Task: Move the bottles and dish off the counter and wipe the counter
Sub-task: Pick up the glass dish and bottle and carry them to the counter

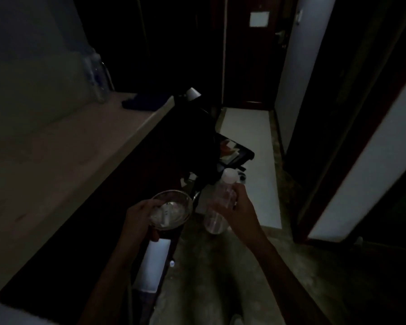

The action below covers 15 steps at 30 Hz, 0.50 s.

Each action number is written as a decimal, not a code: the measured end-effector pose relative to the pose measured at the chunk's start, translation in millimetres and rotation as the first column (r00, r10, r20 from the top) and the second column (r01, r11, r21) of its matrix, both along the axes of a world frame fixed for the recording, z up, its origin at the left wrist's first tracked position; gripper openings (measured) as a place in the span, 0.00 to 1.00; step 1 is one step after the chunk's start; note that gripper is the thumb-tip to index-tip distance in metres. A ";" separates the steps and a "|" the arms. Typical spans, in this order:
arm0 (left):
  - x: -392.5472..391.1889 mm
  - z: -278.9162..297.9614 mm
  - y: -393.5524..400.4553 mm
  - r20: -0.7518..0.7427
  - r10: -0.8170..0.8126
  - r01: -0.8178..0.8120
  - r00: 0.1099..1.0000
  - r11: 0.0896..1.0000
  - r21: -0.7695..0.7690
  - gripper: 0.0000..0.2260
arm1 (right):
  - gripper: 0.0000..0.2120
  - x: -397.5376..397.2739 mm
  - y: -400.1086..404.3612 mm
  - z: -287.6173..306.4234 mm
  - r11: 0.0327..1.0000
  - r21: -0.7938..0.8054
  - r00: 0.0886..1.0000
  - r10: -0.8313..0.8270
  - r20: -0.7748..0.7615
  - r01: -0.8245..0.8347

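The room is dim. My left hand (141,219) holds a clear glass dish (174,208) by its near rim, off the counter's front edge. My right hand (238,207) grips a clear plastic bottle (217,221) with a white cap, held over the floor. The pale counter (56,160) stretches along the left. Another clear bottle (96,76) stands at its far end by the wall, and a dark cloth (143,102) lies next to it.
A dark bag or chair (192,141) with an open tray of items (232,153) stands just past the counter's end. A white cup-like object (192,93) sits on top. A narrow corridor leads to a dark door (251,55). A wall edge (361,160) is on the right.
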State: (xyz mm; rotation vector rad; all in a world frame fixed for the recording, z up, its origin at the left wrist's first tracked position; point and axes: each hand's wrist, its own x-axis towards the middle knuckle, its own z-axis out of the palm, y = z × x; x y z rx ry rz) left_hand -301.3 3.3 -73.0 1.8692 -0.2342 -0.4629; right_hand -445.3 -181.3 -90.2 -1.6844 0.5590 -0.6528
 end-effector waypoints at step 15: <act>261.1 108.4 -65.1 0.101 0.589 -0.583 0.802 0.808 -0.086 0.11 | 0.28 415.9 -131.6 128.2 0.795 -0.174 0.786 0.603 0.133 -0.581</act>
